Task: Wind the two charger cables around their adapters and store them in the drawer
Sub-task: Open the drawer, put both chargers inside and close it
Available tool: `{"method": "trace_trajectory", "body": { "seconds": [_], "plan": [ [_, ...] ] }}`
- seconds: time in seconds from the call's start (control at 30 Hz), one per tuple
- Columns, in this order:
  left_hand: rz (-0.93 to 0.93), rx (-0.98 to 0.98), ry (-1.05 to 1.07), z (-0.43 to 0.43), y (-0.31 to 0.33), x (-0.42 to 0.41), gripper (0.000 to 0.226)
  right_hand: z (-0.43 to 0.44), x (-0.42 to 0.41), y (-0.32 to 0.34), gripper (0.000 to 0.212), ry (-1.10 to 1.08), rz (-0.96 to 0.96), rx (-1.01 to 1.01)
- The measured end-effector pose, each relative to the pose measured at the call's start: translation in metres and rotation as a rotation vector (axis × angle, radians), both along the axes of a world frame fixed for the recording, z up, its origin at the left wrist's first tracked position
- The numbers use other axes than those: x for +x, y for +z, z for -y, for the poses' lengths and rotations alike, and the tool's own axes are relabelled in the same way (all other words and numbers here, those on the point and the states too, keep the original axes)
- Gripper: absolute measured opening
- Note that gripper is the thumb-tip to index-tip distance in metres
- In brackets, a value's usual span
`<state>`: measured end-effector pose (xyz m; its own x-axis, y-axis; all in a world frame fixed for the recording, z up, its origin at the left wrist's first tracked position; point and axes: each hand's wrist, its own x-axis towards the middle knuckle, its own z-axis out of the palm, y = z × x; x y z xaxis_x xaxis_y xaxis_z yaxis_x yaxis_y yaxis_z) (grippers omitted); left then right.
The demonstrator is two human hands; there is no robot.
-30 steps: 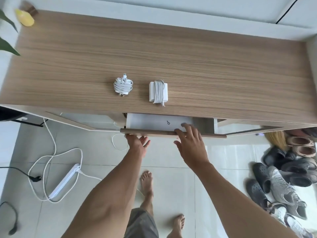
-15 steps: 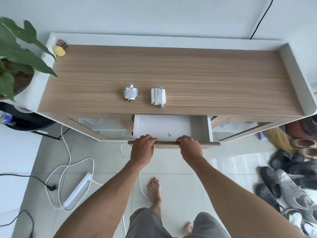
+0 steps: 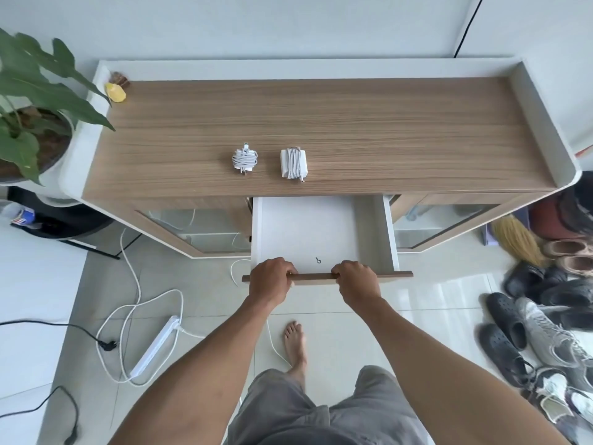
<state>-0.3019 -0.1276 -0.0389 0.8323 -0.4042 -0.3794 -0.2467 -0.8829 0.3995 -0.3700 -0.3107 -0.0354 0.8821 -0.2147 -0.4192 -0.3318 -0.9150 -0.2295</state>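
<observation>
Potted plant (image 3: 35, 101) at 10 o'clock, cut off by the left edge; pot mostly hidden under leaves. Small yellow object (image 3: 116, 92) on the bench's (image 3: 385, 130) far left corner, with something brown behind it, too blurred to name.

Power strip (image 3: 155, 346) and loose cords on the floor at 8 o'clock; one dark cord runs out of frame.

Small charger (image 3: 244, 158), cable coiled round it, prongs toward the viewer, sits near the bench's front edge just left of 12 o'clock. Larger square charger (image 3: 293, 163), cable wound round it, lies just beside it to the right, apart, not touching.

Drawer (image 3: 305, 229) pulled well out below them; white floor bare save one tiny dark item (image 3: 318, 260) near the front, too small to identify.

Left hand (image 3: 270, 282) curled closed over the drawer's front rail; fingertips hidden inside. Right hand (image 3: 358, 282) clamped on the same rail, fingertips likewise hidden.

Shoes (image 3: 545, 322) piled at 4 o'clock, partly cut off.
</observation>
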Motion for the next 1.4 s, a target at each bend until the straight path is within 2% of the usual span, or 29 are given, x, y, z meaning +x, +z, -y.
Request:
{"method": "trace_trajectory", "body": {
  "seconds": [0.2,0.47,0.57,0.67,0.87,1.03,1.2,1.4],
  "plan": [
    [-0.112,0.04,-0.034,-0.001,0.003,0.003,0.022,0.0,-0.002,0.003,0.034,0.009,-0.078,0.0],
    [-0.173,0.03,-0.06,-0.007,0.004,-0.003,0.022,-0.004,-0.01,0.005,0.037,-0.002,-0.141,0.011],
    [-0.237,0.028,-0.083,-0.007,0.006,0.002,0.018,-0.002,-0.002,0.011,0.028,0.001,-0.195,0.061],
    [-0.29,-0.002,-0.038,-0.002,0.012,0.014,0.023,0.001,0.013,0.022,0.023,-0.024,-0.245,0.144],
    [-0.099,-0.103,0.047,0.016,0.048,0.069,0.02,-0.006,0.071,0.054,0.029,-0.091,-0.11,0.17],
    [0.089,-0.166,0.145,0.02,0.078,0.118,0.016,-0.009,0.13,0.089,0.03,-0.153,0.097,0.153],
    [0.172,-0.192,0.292,0.011,0.085,0.153,0.009,-0.005,0.172,0.097,0.029,-0.262,0.205,0.23],
    [0.168,-0.147,0.527,-0.003,0.069,0.191,0.052,-0.001,0.218,0.077,0.066,-0.345,0.093,0.275]
  ]
}}
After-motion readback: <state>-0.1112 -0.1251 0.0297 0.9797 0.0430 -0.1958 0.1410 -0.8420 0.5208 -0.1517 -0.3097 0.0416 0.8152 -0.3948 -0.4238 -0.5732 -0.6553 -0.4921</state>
